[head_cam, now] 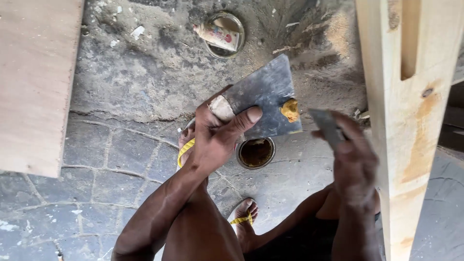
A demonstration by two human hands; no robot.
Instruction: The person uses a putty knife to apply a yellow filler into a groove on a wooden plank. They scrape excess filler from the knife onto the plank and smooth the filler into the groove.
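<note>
A pale timber post (411, 130), stained with filler, stands at 3 o'clock. A broad metal scraper (263, 96) is gripped closed in the left hand (215, 137), with a yellow putty lump (290, 110) near its 3 o'clock edge. A narrow putty knife (326, 126) is clasped in the right hand (355, 162). Small amounts are best lifted, then pressed flat. An open tin (255, 152) sits at 6 o'clock.
</note>
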